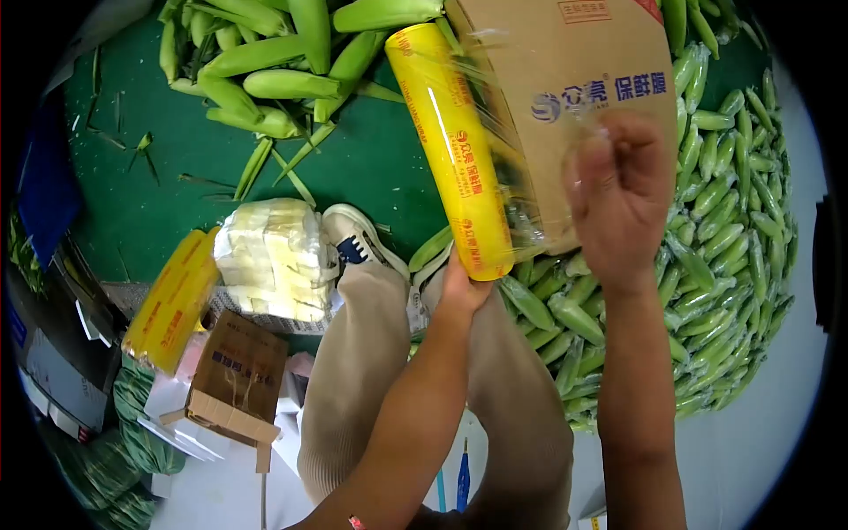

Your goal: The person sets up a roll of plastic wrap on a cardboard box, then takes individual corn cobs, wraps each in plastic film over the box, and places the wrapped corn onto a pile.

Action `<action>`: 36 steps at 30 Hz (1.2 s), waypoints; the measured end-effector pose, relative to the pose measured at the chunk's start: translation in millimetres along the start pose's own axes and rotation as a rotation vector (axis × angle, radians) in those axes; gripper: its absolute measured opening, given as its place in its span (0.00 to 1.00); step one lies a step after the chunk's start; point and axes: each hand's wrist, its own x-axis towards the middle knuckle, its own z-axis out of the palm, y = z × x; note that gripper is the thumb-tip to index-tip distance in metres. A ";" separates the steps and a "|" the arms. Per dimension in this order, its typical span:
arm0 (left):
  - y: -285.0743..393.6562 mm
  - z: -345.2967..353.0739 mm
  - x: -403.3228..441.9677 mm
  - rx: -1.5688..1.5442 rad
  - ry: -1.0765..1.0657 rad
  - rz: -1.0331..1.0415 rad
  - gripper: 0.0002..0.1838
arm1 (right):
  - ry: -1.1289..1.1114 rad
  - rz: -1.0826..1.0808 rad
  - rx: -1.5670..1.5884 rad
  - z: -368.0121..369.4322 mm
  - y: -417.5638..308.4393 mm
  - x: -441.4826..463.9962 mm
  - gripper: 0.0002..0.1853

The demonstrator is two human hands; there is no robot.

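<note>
A yellow roll of cling film with red print stands slanted in front of my legs. My left hand is wrapped round its lower end. To the right, my right hand is raised with fingers pinched at the edge of clear film, which stretches from the roll across a brown cardboard box with blue print. Green corn cobs in husks lie piled beyond the roll on the left. Film-wrapped cobs form a large heap on the right.
At the left are a bundle of pale packs, yellow wrapped rolls and an open small carton. Dark green sacks lie at the lower left. A blue-handled tool is between my legs.
</note>
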 end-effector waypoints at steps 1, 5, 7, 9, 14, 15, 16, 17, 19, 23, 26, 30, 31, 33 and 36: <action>2.3 5.9 14.8 0.083 0.099 -0.044 0.27 | 0.078 0.006 -0.007 -11.4 17.2 5.1 0.06; -17.5 8.9 46.1 0.384 0.282 -0.117 0.37 | 0.465 0.106 -0.248 -76.5 44.9 27.2 0.09; -16.2 21.9 42.1 0.606 0.219 -0.013 0.36 | 0.506 0.094 -0.388 -126.1 64.8 37.1 0.10; -2.2 39.0 17.2 0.853 0.226 0.065 0.32 | 0.388 0.061 -0.587 -171.5 82.5 41.3 0.13; 143.5 3.4 -54.1 1.777 0.090 1.075 0.13 | 0.435 0.083 -1.060 -186.6 118.0 74.6 0.22; 178.3 8.5 -83.6 1.605 0.182 1.114 0.10 | 0.470 0.078 -1.054 -183.8 129.0 82.7 0.23; 220.5 -10.5 -95.0 1.613 0.280 1.292 0.11 | 0.508 0.074 -1.065 -183.3 134.7 87.4 0.24; 256.3 -26.1 -111.6 1.651 0.418 1.450 0.13 | 0.547 0.068 -1.087 -179.4 135.1 91.7 0.24; 325.0 -69.1 -146.4 1.689 0.668 1.530 0.19 | 0.759 -0.034 -1.213 -150.0 124.7 98.2 0.26; 379.4 -143.2 -180.1 1.953 1.021 1.081 0.43 | 0.527 -0.414 -1.105 -40.4 65.0 59.9 0.28; 388.4 -132.4 -182.8 1.917 0.987 1.115 0.49 | -0.085 -0.416 -0.987 40.9 43.7 -36.3 0.29; 417.3 -94.2 -183.4 2.533 0.896 1.347 0.56 | -0.672 -0.140 -0.875 101.8 26.9 -146.3 0.28; 433.0 -86.3 -182.3 2.444 0.772 1.073 0.59 | -0.746 -0.058 -0.800 103.6 27.8 -160.9 0.27; 449.1 -73.4 -176.0 2.427 0.712 0.742 0.66 | -0.810 0.065 -0.787 91.9 33.5 -163.2 0.26; 422.5 -48.9 -190.0 2.557 0.808 0.488 0.64 | -0.634 0.194 -0.941 73.0 20.5 -166.5 0.23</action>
